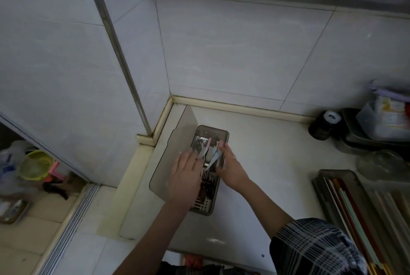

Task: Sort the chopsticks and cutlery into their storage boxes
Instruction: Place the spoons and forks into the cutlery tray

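The surface point(261, 163) runs into a tiled back-left corner, with a raised cream lip along its back and left edges. Bare room lies between the cutlery box point(211, 139) and the things at the right edge; the front edge is also bare.

The cutlery box sits near the left edge, long side running front to back. Its lid point(170, 154) stands open on the left, leaning toward the wall. Inside lie dark-handled cutlery and pale spoons point(214, 157), jumbled at the back and middle; a perforated tray shows at the front end.

The left hand point(186, 177) rests over the box's left rim, fingers fairly straight and close together, tips on the cutlery. The right hand point(231, 168) is at the right rim, fingers curled on a pale spoon handle.

At the front-right corner a second box point(332, 177) holds chopsticks point(350, 212) laid lengthwise. At the back right stand a dark jar point(324, 126) and a metal tray point(355, 139) with a bag in it.
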### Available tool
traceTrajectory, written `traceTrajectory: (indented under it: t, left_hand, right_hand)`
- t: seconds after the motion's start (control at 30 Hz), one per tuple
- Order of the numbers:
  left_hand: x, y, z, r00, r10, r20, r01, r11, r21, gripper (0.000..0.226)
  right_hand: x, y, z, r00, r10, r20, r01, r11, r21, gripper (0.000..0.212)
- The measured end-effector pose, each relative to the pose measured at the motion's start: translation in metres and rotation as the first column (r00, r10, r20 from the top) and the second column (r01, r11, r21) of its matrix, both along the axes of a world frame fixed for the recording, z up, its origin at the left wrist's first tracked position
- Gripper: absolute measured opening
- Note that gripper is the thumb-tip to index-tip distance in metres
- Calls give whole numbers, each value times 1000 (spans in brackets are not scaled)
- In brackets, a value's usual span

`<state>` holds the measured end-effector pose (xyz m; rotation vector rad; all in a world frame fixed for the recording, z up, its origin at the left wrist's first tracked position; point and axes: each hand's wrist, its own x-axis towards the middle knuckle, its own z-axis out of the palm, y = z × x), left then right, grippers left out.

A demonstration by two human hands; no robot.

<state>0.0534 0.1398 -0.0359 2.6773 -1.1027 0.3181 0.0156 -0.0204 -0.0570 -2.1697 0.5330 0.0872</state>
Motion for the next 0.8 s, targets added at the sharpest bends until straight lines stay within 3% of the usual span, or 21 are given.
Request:
traceTrajectory:
  t: [0.1, 0.17, 0.23, 0.3, 0.33, 0.37, 0.43, 0.5, 0.6, 0.63, 0.7, 0.8]
  left_hand:
    - [5, 5, 19, 980, 58, 188, -33, 990, -134, 53]
    - [4, 4, 33, 956, 233, 179, -211, 968, -133, 61]
    - [4, 2, 53, 886, 462, 39, -462, 887, -9, 70]
    - [9, 0, 61, 789, 597, -147, -583, 802, 128, 77]
    - [11, 0, 61, 768, 605, -211, -588, 796, 144, 77]
    - [11, 0, 61, 766, 589, -256, -576, 806, 132, 72]
    - [6, -2, 66, 806, 536, -252, -533, 842, 86, 58]
    - [4, -8, 68, 858, 465, -219, -466, 883, 51, 49]
    - [16, -24, 68, 945, 296, -142, -297, 955, 8, 37]
    - [21, -30, 67, 969, 215, -118, -216, 976, 7, 34]
    - [29, -43, 64, 994, 65, -91, -65, 998, 0, 28]
    - [41, -59, 62, 996, -87, 19, 87, 996, 17, 31]
  right_hand:
    - [3, 1, 1, 1000, 26, -1, -26, 1000, 10, 85]
    - [1, 0, 5, 999, 18, 46, -20, 999, 44, 84]
    - [-2, 0, 11, 993, -115, 14, 113, 988, 107, 87]
    - [-4, 0, 25, 921, -304, -243, 367, 887, 280, 90]
    - [-5, 3, 33, 876, -303, -374, 440, 819, 367, 76]
    - [-5, 3, 38, 859, -271, -435, 452, 799, 396, 53]
    - [-6, 7, 40, 864, -250, -438, 412, 850, 328, 9]
    - [-11, 12, 39, 854, -262, -450, 437, 830, 346, 9]
    - [-24, 17, 20, 857, -189, -480, 481, 626, 614, 53]
    - [-33, 19, 22, 867, -129, -482, 460, 579, 673, 59]
    - [-52, 17, 43, 861, -2, -509, 412, 591, 694, 24]
    - [-64, -20, 70, 873, 20, -487, 353, 664, 659, 28]
